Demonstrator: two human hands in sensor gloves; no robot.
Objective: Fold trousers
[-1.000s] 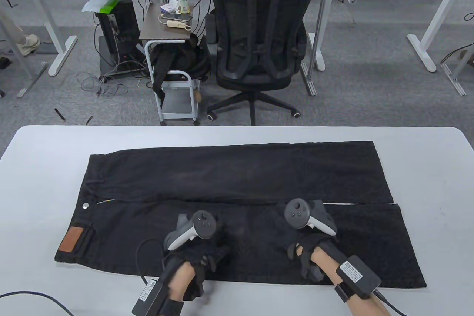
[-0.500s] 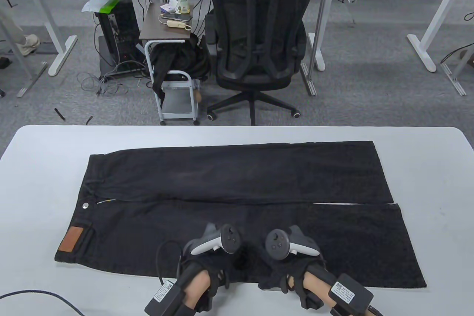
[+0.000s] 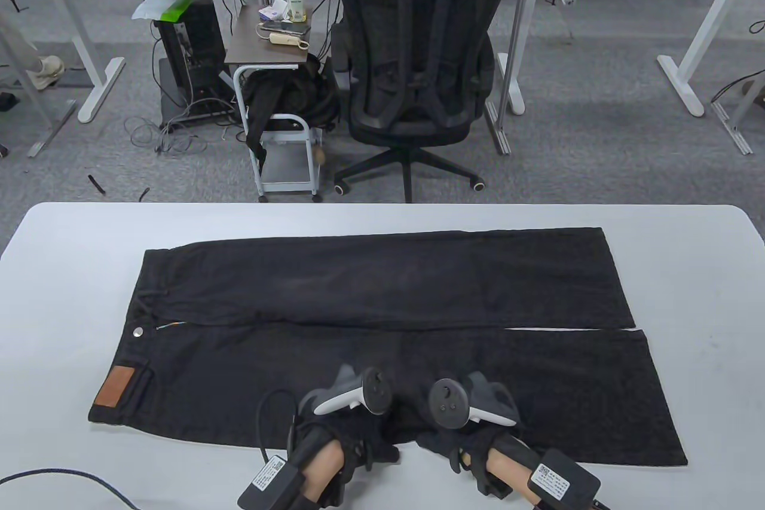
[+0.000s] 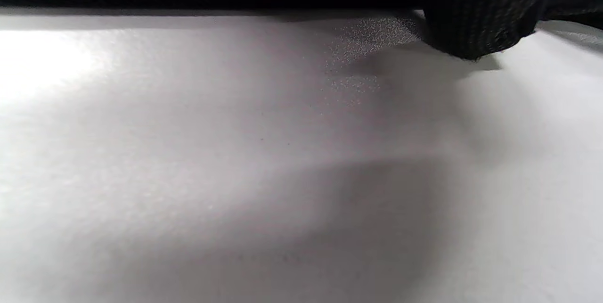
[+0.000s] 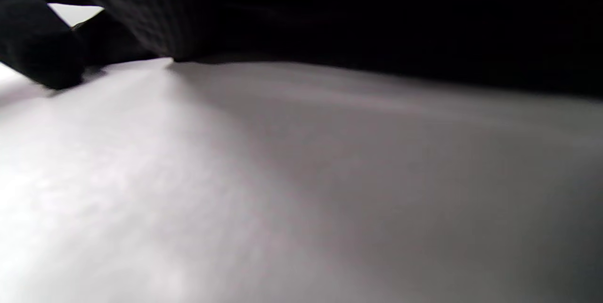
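Office floor of grey carpet beyond, with a black swivel chair facing away and a small side cart beside it.

White table: bears everything below.

Black trousers: laid flat and lengthwise across the table, waistband to the left, hems to the right, both legs side by side; near leg along the table's near edge. Silver button and brown leather patch at the waistband.

Left hand: gloved, at the near edge of the near leg, roughly mid-length, close beside the other hand. Whether its fingers pinch the cloth cannot be told; the left wrist view shows only dark fabric above bare table.

Right hand: gloved, at the same edge, just right of the left. Finger state likewise cannot be told.
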